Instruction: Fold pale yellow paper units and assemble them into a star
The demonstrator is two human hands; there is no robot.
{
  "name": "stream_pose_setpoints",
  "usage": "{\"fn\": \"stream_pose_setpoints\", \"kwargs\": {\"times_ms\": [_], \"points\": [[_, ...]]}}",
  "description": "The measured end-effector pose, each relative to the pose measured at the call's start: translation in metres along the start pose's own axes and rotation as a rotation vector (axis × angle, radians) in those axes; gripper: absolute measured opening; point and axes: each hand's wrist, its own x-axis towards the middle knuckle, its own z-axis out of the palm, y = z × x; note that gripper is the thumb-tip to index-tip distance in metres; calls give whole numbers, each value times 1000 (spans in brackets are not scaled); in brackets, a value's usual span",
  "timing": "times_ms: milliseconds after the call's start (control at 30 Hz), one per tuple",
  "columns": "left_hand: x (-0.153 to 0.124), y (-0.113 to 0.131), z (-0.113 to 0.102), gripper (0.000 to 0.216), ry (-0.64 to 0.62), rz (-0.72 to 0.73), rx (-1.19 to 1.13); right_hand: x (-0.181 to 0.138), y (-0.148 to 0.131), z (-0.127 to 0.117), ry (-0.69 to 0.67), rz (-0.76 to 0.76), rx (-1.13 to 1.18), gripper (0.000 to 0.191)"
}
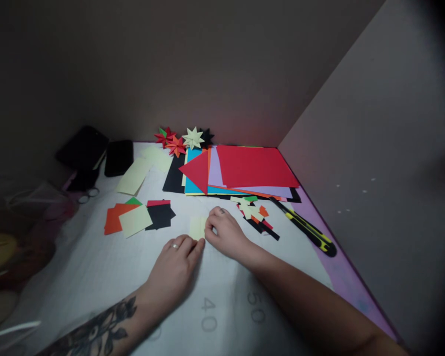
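A small pale yellow piece of paper [197,227] lies on the white table covering between my two hands. My left hand [178,259], with a ring on one finger, has its fingers curled together at the paper's near edge. At the right edge of the same paper, my right hand [226,231] is closed, thumb and fingers pinched together. The fingers partly hide the paper, so its folds are hard to make out.
Left lie small paper squares [135,220]; right, paper scraps [252,210] and a yellow-black utility knife [306,230]. Behind are coloured sheets [257,167] and folded paper stars [193,138] by the wall. Scissors [88,196] and a black phone-like object [119,158] sit far left.
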Motion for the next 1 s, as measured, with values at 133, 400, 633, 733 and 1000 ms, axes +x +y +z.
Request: {"fn": "stream_pose_setpoints", "kwargs": {"times_ms": [133, 400, 633, 733, 1000], "points": [[0, 0, 0, 48, -1, 9, 17, 0, 0, 0, 10, -8, 5, 15], [0, 3, -2, 51, -33, 38, 98, 0, 0, 0, 12, -5, 13, 16], [2, 7, -5, 50, -67, 39, 168, -1, 1, -1, 6, -1, 48, 14], [2, 7, -5, 49, -63, 31, 177, -6, -1, -3, 10, -3, 46, 11], [2, 8, -6, 50, -107, 3, 153, -9, 0, -6, 31, 91, -31, 13]]}}
